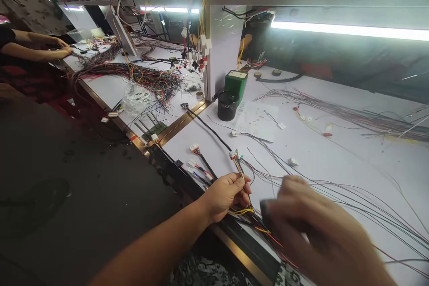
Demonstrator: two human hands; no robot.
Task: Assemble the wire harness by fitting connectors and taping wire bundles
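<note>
My left hand [226,196] is closed on a bundle of thin wires [238,167], pinched between thumb and fingers near the table's front edge. Small white connectors [233,155] and a teal one sit on the wires just beyond the fingertips. From there a black sleeved cable [212,129] runs away to a dark plug [184,105]. My right hand [311,223] hovers over the loose wires to the right, smeared by motion. Something dark shows at its fingertip, too blurred to name. Left of my left hand lie cable ends with white connectors [194,148].
Behind stand a black mesh cup [227,106] and a green box [236,82], beside an upright divider [223,49]. Long wires [351,111] stretch across the right side. A large wire heap [144,78] covers the left table, where another person's arms [40,49] reach in.
</note>
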